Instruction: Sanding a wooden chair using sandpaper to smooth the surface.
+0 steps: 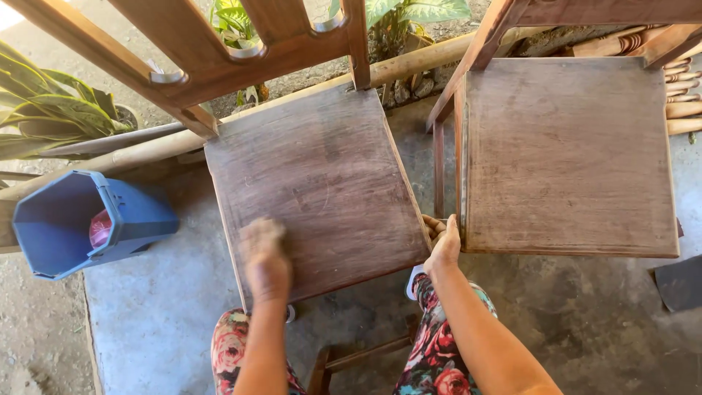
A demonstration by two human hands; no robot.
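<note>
Two brown wooden chairs stand side by side below me. My left hand [264, 254] is blurred and lies flat on the near part of the left chair's seat [322, 168]; whether it holds anything I cannot tell. My right hand [442, 243] curls its fingers around the near right corner of that seat, in the gap beside the right chair's seat [570, 153]. My knees in floral trousers [439, 351] show beneath the seat's front edge.
A blue plastic bin [80, 219] lies tipped on its side at the left with something pink inside. A bamboo pole [409, 62] and green plants [44, 110] run along the back. Turned wooden spindles [684, 88] are stacked at the far right. The floor is grey concrete.
</note>
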